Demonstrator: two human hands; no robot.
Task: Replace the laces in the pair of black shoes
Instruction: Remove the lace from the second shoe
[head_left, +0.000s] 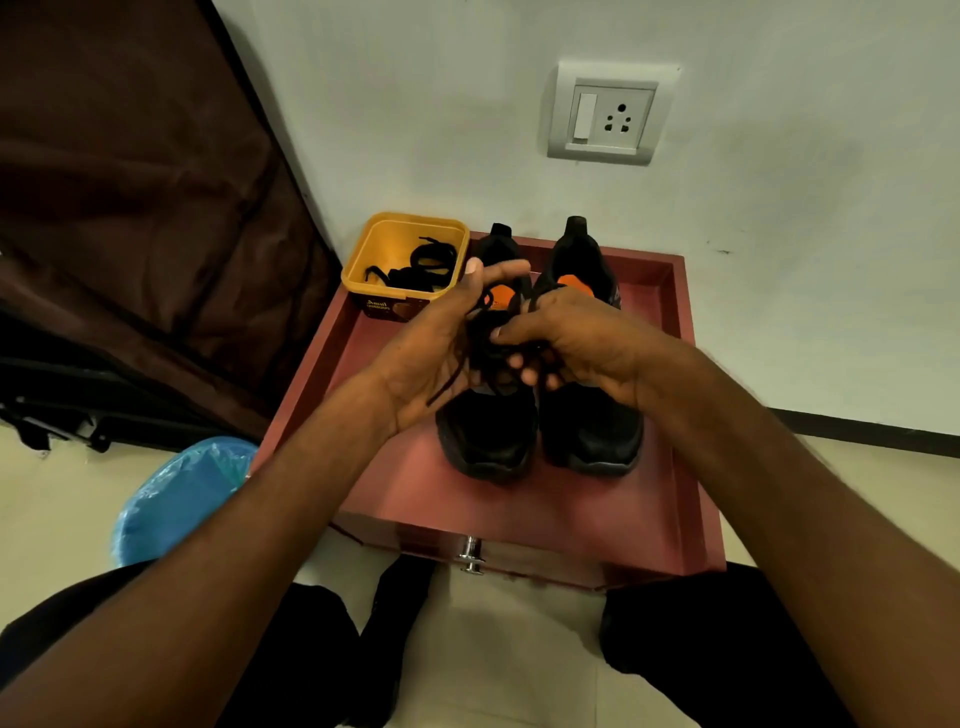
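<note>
- Home room, likely bedroom or hallway
- Wall socket with switch (609, 115) on painted wall
- Tiled floor (509, 649)
- Brown fabric wardrobe cover (130, 182)
- Small red drawer unit (519, 499), blue-lined bin (182, 499)

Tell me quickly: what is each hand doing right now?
Left hand: fingers partly extended, holding the bundled black lace.
Right hand: fingers curled, pinching the same lace.

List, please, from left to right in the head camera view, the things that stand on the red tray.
yellow tub holding black laces → left shoe → right shoe, all on the red tray.
</note>
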